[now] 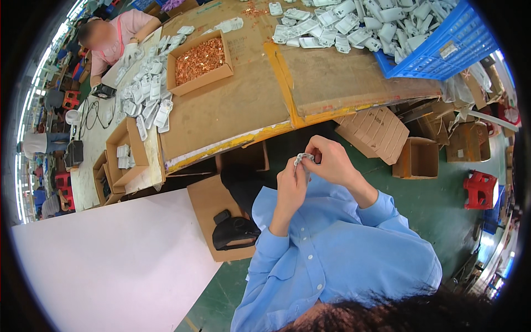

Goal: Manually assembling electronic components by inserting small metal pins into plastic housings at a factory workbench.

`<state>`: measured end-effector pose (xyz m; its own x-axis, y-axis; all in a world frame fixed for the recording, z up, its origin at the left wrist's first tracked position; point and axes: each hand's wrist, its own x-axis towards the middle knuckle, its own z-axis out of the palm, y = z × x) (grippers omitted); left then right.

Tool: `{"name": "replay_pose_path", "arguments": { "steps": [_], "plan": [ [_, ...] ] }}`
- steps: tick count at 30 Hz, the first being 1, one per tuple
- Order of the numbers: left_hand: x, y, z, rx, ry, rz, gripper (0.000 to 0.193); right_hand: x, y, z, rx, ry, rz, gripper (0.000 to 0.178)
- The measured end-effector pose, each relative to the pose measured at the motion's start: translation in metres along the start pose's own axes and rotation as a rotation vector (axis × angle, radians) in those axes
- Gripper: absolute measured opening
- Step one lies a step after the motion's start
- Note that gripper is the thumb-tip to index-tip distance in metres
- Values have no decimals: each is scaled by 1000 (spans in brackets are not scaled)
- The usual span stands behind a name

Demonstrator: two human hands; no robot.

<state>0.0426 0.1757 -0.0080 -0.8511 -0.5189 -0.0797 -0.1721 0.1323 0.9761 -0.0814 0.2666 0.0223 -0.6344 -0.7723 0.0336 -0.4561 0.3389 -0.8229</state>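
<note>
Just in front of my chest, my left hand (291, 185) grips a small white plastic housing (301, 160) from below, its fingers closed round it. The thumb and fingers of my right hand (332, 160) pinch together at the top of the same housing. Both hands are lifted off the table, near its front edge. Much of the housing is covered by my fingers, so its inside is hidden. Whether a small part sits between my right fingertips, I cannot tell.
A cardboard-covered table (243, 105) holds a box of copper-coloured pieces (200, 61), piled white housings (326, 25) and a blue crate (442, 44). At left, a co-worker (123, 36) sits by more housings (146, 91). Cardboard boxes (416, 157) and a red stool (480, 190) stand on the floor.
</note>
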Motion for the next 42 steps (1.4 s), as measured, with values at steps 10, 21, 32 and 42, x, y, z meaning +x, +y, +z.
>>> {"name": "replay_pose_path", "arguments": {
  "steps": [10, 21, 32, 42],
  "plan": [
    [3, -10, 2, -93, 66, 9, 23, -1, -2, 2, 10, -3, -23, 17],
    [1, -13, 2, -121, 27, -50, 21, 5, 2, -2, 25, -132, 57, 17],
    [3, -14, 2, -81, 0, -54, 22, 9, 10, -2, -20, -144, 6, 18],
    [5, -15, 9, -24, 17, -33, 23, 14, 17, -4, -58, -167, -16, 18]
  ]
}}
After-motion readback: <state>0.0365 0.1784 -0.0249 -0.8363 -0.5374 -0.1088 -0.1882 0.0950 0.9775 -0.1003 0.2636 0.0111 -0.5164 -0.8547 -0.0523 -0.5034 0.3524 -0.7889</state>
